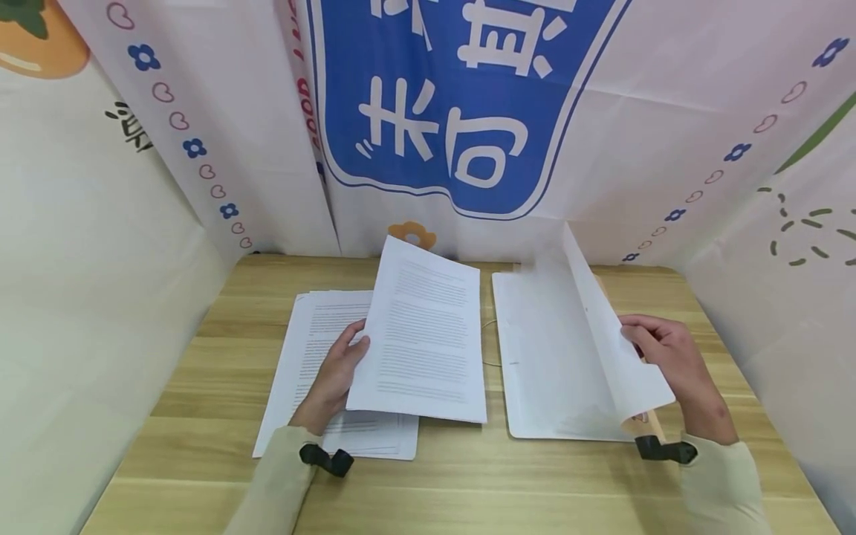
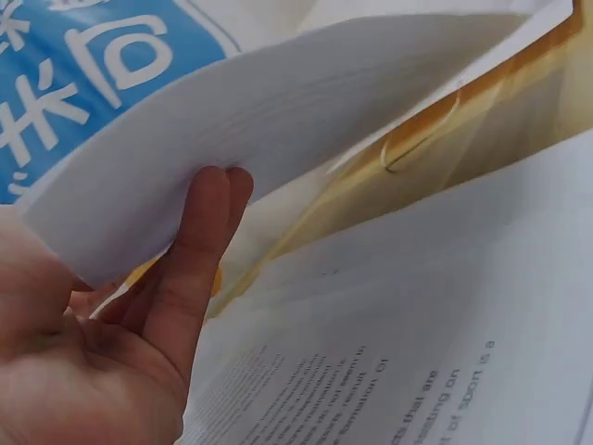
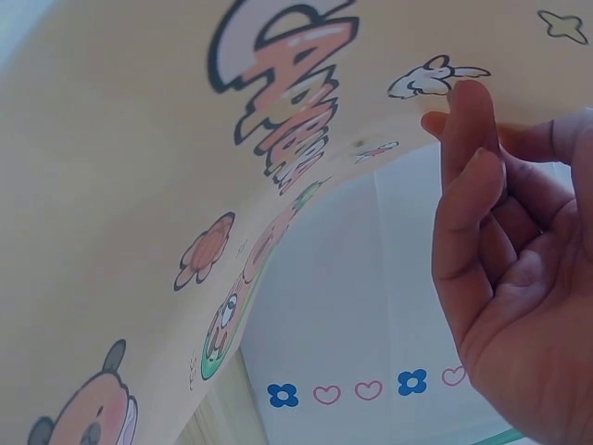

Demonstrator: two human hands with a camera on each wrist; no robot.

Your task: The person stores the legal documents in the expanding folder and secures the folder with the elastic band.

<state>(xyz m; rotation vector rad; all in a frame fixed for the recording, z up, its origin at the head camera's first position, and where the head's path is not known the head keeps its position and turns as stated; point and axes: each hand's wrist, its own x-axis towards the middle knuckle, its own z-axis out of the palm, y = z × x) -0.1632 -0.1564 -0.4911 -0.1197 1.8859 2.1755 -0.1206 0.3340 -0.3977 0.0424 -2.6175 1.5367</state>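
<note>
In the head view my left hand [image 1: 337, 371] holds some printed sheets [image 1: 428, 334] by their left edge, tilted above the table. The thumb lies along that edge, and in the left wrist view the fingers [image 2: 190, 250] support the sheets from beneath. Under them lies a stack of printed paper [image 1: 284, 386]. My right hand [image 1: 669, 357] pinches the raised cover of a folder [image 1: 555, 357], white inside. Seen from the right wrist, the cover's outer face [image 3: 139, 185] is peach with cartoon figures and lettering, and it bends in a curve.
A thin cord loop [image 1: 491, 343] shows at the folder's left edge. Everything lies on a wood-grain table [image 1: 468, 483]. Printed cloth [image 1: 267, 111] hangs behind the table and on both sides.
</note>
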